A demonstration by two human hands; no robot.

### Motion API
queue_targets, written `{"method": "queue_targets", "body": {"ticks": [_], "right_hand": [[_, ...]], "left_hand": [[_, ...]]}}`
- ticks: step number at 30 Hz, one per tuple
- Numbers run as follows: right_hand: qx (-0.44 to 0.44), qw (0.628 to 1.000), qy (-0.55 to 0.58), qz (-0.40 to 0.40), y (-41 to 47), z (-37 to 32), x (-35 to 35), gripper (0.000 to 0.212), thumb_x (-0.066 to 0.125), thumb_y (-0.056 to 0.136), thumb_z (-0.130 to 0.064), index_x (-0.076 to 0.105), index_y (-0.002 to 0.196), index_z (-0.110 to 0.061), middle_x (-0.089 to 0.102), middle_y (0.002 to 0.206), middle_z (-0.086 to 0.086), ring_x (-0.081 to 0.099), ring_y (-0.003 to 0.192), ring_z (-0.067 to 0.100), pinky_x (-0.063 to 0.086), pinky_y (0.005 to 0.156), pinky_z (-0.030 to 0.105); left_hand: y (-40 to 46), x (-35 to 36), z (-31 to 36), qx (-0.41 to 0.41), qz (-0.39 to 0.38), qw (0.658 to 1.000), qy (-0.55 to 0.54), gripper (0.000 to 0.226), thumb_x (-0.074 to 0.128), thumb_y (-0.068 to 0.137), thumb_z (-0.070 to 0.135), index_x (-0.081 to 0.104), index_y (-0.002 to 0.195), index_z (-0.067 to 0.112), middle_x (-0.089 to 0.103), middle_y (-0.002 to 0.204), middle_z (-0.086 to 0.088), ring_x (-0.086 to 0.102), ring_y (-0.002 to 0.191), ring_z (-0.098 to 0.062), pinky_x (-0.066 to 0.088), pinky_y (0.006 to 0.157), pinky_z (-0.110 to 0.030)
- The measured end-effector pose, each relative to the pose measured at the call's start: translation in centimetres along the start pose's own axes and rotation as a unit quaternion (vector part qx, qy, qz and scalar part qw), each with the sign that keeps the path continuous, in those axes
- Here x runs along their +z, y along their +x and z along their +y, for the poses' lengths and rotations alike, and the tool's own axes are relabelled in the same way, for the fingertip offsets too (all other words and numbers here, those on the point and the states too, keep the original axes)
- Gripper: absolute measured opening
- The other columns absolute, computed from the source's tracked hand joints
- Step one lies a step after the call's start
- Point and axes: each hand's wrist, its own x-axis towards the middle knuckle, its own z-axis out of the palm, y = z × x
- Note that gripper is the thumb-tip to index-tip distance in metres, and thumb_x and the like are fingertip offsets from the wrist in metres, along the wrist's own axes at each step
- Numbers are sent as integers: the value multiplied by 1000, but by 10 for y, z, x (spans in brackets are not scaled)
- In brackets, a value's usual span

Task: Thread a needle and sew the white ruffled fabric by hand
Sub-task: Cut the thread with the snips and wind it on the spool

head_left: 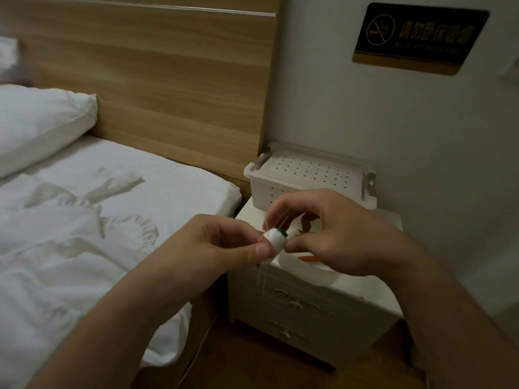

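Both-handed, pinching grip (pixel 273 233) round white thread spool (pixel 274 240).

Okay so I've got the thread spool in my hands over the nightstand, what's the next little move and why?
Probably draw out a working length of thread. Your left hand grips the white spool, your right hand pinches a strand just above it, and only short loose ends dangle below. No needle is visible, and the ruffled fabric lies untouched on the bed.
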Motion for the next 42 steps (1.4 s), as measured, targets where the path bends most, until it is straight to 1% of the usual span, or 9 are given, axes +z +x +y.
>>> {"method": "queue_targets", "body": {"ticks": [4,7,10,13,18,26,32,38,42], "right_hand": [[-7,1000,7,-12,-2,-14,5,41,79,88,-12,69,114,-42,68,109,-24,61,109,-5,53,89,28],[0,997,24,70,-5,-18,8,52,78,88,-11,62,126,-43,65,115,-23,61,106,-5,55,86,26],[14,980,53,190,-11,-30,10,27,76,89,-14,64,100,-35,69,97,-15,65,91,1,56,74,24],[13,984,78,160,-17,-47,18,14,78,87,-25,66,87,-33,71,90,-14,68,84,5,60,71,30],[13,981,89,173,-14,-62,31,17,83,83,-22,67,83,-27,73,83,-11,70,79,4,57,67,21],[59,974,170,141,-9,-71,26,21,81,84,-6,71,90,-24,76,75,-2,70,64,7,54,63,27],[115,887,420,153,-5,-59,18,9,69,87,6,75,89,0,73,80,17,62,64,21,49,51,26],[132,835,509,161,-2,-56,16,7,63,91,1,68,89,-4,72,81,18,64,63,21,49,48,26],[110,836,508,178,-4,-54,17,11,60,95,0,68,88,-3,73,84,21,68,65,25,52,49,27]], "left_hand": [[-9,-5,0,-1,-7,1000,7,13,78,81,28,86,87,19,83,97,-7,78,100,-18,56,96,-38],[-13,-6,1,9,54,997,-53,16,78,78,29,86,88,19,83,97,-8,79,98,-21,60,88,-36],[-16,-5,1,42,154,981,-107,22,78,76,31,86,91,16,83,98,-8,79,99,-22,60,89,-39],[-18,-1,1,60,200,969,-131,24,79,75,33,87,92,19,83,97,-6,79,99,-22,60,92,-43],[-25,5,1,63,201,970,-121,27,79,72,41,87,93,27,83,95,-3,78,99,-23,60,99,-51],[-32,-6,3,45,214,967,-129,30,78,74,39,86,96,20,83,93,-7,79,96,-22,62,96,-50],[-29,-10,-2,3,185,979,-91,17,77,85,37,83,95,23,82,90,-2,79,94,-17,61,98,-48],[-30,-1,2,8,124,987,-105,29,74,78,46,84,92,23,81,100,-1,78,99,-18,61,88,-37],[-31,-1,4,11,126,980,-151,36,69,72,46,80,78,12,81,101,-4,79,96,-26,61,81,-36]]}}
